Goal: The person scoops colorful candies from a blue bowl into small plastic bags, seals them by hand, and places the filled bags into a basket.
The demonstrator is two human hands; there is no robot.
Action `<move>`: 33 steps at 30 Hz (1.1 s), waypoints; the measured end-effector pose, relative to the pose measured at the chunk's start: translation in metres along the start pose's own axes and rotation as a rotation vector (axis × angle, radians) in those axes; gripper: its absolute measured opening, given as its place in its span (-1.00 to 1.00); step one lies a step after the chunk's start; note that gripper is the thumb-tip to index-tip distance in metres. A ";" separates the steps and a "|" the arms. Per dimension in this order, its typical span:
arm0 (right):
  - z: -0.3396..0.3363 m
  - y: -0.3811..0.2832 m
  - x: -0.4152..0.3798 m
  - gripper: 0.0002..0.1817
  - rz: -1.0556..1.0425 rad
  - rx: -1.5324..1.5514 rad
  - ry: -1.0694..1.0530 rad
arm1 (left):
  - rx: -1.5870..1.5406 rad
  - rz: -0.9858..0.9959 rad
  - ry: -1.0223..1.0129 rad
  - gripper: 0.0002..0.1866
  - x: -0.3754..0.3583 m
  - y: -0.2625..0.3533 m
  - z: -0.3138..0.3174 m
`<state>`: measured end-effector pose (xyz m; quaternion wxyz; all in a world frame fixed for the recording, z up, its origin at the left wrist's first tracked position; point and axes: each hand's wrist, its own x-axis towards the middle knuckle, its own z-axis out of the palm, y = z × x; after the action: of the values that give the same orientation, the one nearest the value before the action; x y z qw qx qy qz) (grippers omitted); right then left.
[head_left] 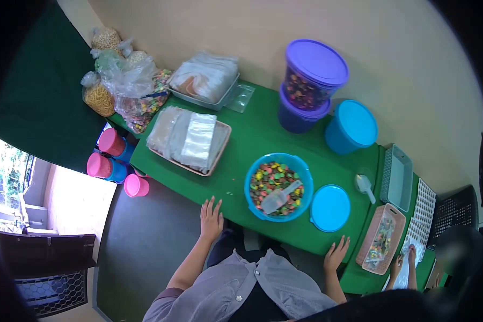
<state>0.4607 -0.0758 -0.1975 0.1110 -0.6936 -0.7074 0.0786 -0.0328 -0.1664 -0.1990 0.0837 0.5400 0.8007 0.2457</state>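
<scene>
My left hand [211, 219] rests at the front edge of the green table [241, 139], fingers spread, holding nothing. At the same edge, farther right, my right hand [336, 254] lies with its fingers apart, also holding nothing. Between and beyond them stands a blue tub [308, 177] of colourful pieces [268, 177], with a clear scoop [275, 200] lying on top. A round blue lid [330, 208] lies flat beside the tub, above my right hand. Beyond my left hand is a pink tray [220, 153] holding stacked clear plastic bags [198, 140].
Purple-lidded containers [316, 63] and a blue bucket [351, 127] stand at the back. Filled bags [137, 88] lie back left. At right are a white scoop [365, 186], a grey basket [397, 177], a pink basket [365, 249] and another person's hands [405, 260].
</scene>
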 end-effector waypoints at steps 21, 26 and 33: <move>0.058 -0.560 0.094 -0.53 -1.017 0.312 -0.029 | -0.477 0.064 0.480 -0.76 0.167 -0.089 -0.154; 0.051 -0.547 0.098 -0.70 -0.844 0.497 -0.180 | -0.840 -0.195 0.360 -0.78 0.153 -0.115 -0.140; -0.014 -0.548 0.068 -0.67 -0.969 0.638 0.209 | -1.864 -0.527 -0.251 -0.64 0.153 -0.082 -0.154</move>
<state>-0.0644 -0.0225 -0.0360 0.4065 -0.2278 -0.8704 0.1591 -0.2235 -0.0992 -0.0853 0.6141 0.0833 0.3660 0.6943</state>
